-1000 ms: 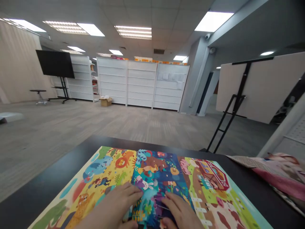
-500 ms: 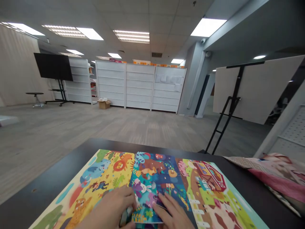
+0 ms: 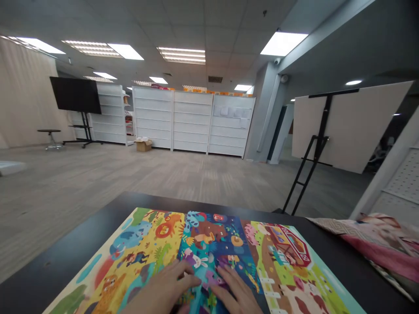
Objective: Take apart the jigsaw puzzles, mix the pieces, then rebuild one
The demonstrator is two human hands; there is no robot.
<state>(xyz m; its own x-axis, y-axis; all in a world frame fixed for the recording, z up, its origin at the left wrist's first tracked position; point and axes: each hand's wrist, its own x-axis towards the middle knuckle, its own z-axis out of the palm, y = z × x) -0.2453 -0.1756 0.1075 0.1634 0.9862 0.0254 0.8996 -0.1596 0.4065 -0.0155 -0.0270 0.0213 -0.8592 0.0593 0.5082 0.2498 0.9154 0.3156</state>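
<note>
A large picture sheet with several bright cartoon panels lies in front of me. It has a yellow animal panel (image 3: 131, 261) at left, a dark blue panel (image 3: 209, 237) in the middle and a farm panel (image 3: 294, 279) at right. My left hand (image 3: 173, 279) rests over the lower left of the middle panel, its fingers stretched and slightly bent. Its thumb is partly hidden at the bottom edge. My right hand (image 3: 235, 285) lies on the lower right of the middle panel, fingers apart and flat. The panel's lowest part, between and under the hands, is partly covered.
The sheet lies on a black table (image 3: 75, 244). A patterned pink cloth (image 3: 376, 244) is at the table's right. Beyond stand an easel with a white board (image 3: 350, 126), white shelves (image 3: 193, 122), a cardboard box (image 3: 144, 144), a screen (image 3: 76, 94) and a stool (image 3: 49, 131).
My left hand's fingers have moved from a curled grip near the panel's lower edge to a more stretched pose, reaching right. My right hand has stayed nearly in place. The view has tilted up slightly.
</note>
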